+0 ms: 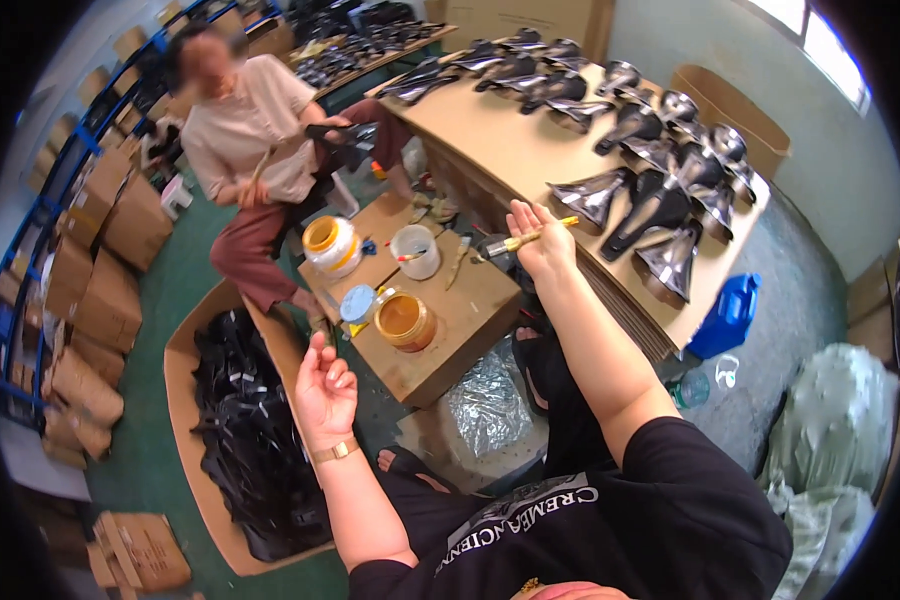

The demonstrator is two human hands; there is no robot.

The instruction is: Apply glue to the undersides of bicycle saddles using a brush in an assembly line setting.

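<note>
My right hand [544, 250] is held palm up by the table edge. Across it lies a paintbrush [523, 240] with a yellow handle, held in the hand, its bristle end toward the box top. My left hand [328, 390], palm up with fingers loosely bent and apart, holds nothing visible. It is raised beside a carton of black pieces [245, 430]. Between my hands, a cardboard box [450, 340] bears an open jar of amber paste [406, 322], a white tub with an orange rim [331, 247], a white bucket [415, 252], a blue lid [358, 304] and another brush [458, 262].
Glossy dark moulded pieces [660, 210] cover much of the board-topped table [530, 150] at right. A blue jug [727, 316] stands beside it. Across the box, a seated person [260, 140] holds a black piece [350, 143]. Cartons [100, 290] and blue shelving line the left.
</note>
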